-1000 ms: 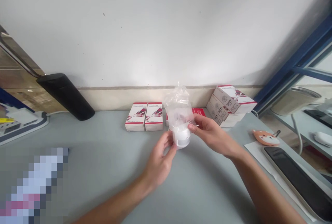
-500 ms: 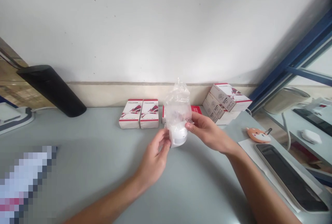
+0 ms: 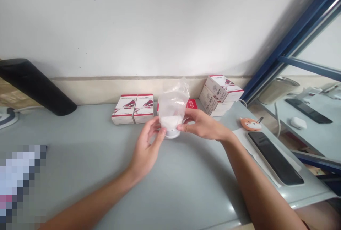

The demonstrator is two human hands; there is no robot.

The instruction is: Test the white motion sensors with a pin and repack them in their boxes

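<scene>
Both of my hands hold a white rounded device [image 3: 172,134] over the middle of the grey table. A clear plastic bag [image 3: 174,98] stands up loosely from it, covering its upper part, while the smooth lower end shows beneath the plastic. My left hand [image 3: 145,148] is closed on the left side, thumb in front. From the right, my right hand [image 3: 204,125] pinches the device and the bag's lower part between thumb and fingers. Behind the bag, a red-and-white box [image 3: 192,104] is partly hidden.
Two white-and-red boxes, a left one [image 3: 124,109] and a right one [image 3: 144,108], lie near the wall. Stacked boxes [image 3: 222,89] stand right of the bag. A black cylinder [image 3: 44,88] leans at left; an orange animal-face case [image 3: 250,124] and a phone [image 3: 275,157] lie right.
The view has shifted somewhat to the right. The device sits more upright between my hands, its lower end showing below the bag, and my left thumb has moved up along its front.
</scene>
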